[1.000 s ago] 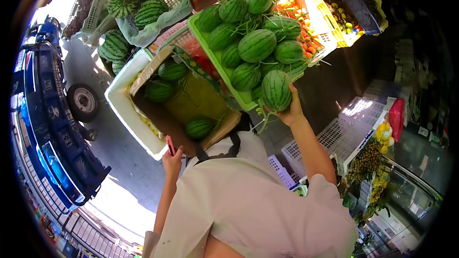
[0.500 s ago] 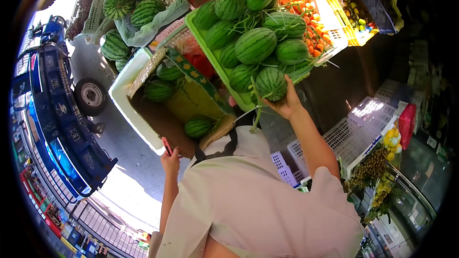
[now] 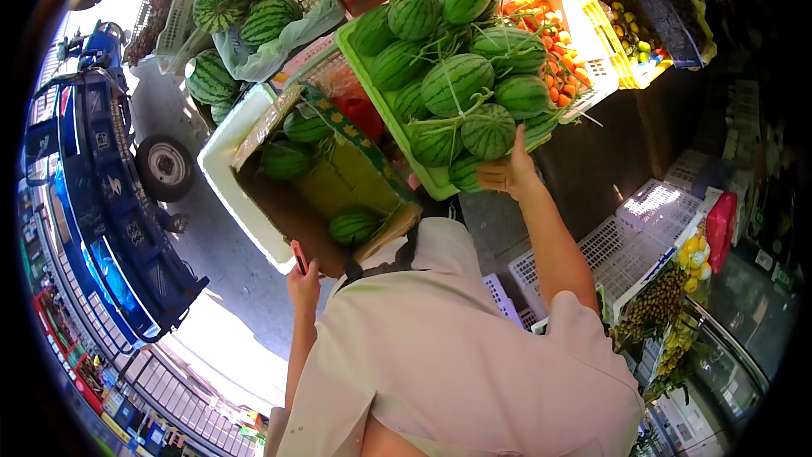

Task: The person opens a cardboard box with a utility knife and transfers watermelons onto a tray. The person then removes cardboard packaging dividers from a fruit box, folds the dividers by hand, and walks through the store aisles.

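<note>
My right hand (image 3: 511,174) is at the front corner of a green crate (image 3: 382,108) heaped with striped watermelons. Its thumb points up and its fingers stretch left, apart. Just above the fingers rests a round watermelon (image 3: 488,132), its stem lying to the left. Another watermelon (image 3: 464,173) shows partly behind the fingertips. My left hand (image 3: 304,284) is closed around a slim red-and-black object (image 3: 299,257) whose kind I cannot make out. Beside that hand is a cardboard box (image 3: 359,190) with a small watermelon (image 3: 353,226) near its front and others farther back.
A white foam box (image 3: 222,171) surrounds the cardboard box's left side. Behind are a bag-lined basket of watermelons (image 3: 269,19) and a white crate of orange-red fruit (image 3: 602,76). White plastic baskets (image 3: 605,245) stand at right. A blue three-wheeled vehicle (image 3: 106,178) stands at left.
My right hand has let go of the round watermelon, which now sits on the pile with its stem turned left. The fingers have opened and moved slightly down. My left hand stays nearly still.
</note>
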`<state>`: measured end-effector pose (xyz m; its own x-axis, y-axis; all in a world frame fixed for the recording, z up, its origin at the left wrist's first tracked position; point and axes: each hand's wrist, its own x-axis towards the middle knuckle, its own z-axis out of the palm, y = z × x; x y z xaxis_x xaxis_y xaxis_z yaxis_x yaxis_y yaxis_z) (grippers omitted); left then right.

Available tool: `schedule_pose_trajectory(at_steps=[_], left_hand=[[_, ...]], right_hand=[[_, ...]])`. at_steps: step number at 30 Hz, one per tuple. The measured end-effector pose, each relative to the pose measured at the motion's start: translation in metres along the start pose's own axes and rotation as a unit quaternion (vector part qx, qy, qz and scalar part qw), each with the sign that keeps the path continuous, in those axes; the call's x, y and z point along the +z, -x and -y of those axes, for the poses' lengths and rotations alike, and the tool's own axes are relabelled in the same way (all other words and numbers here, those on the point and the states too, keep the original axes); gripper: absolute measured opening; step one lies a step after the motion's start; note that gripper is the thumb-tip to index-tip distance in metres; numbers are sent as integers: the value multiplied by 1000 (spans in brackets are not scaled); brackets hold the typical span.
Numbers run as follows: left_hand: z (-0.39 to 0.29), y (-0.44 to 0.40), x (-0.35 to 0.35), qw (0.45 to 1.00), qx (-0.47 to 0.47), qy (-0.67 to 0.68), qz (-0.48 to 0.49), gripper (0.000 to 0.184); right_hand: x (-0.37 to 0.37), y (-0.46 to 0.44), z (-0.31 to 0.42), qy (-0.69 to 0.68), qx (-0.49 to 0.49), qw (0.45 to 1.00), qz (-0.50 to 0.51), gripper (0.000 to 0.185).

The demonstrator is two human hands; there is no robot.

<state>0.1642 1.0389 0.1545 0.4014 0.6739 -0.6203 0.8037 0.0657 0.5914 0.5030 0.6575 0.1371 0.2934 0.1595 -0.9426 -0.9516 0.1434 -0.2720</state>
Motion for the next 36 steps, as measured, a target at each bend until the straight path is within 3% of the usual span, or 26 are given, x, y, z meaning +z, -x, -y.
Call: schedule_pose_trajectory(at_steps=[2, 5, 11, 18, 31, 36], left_hand=[[-6, 1, -1, 999, 6, -35, 1, 27], [0, -7, -10, 999, 5, -30, 14, 30], [13, -10, -23, 999, 17, 1, 39, 34], [23, -12, -39, 997, 35, -14, 72, 38], [44, -26, -54, 994, 74, -21, 78, 45], [40, -28, -59, 993, 79, -37, 82, 45]], right_hand=[[-9, -18, -5, 92, -59, 983, -150, 99], [-25, -34, -22, 82, -119, 970, -195, 95], [-10, -19, -47, 36, -216, 965, -144, 89], [0, -10, -63, 84, -241, 957, -135, 87], [-8, -12, -85, 83, -313, 933, -158, 79], [-8, -13, -91, 123, -388, 882, -239, 73]])
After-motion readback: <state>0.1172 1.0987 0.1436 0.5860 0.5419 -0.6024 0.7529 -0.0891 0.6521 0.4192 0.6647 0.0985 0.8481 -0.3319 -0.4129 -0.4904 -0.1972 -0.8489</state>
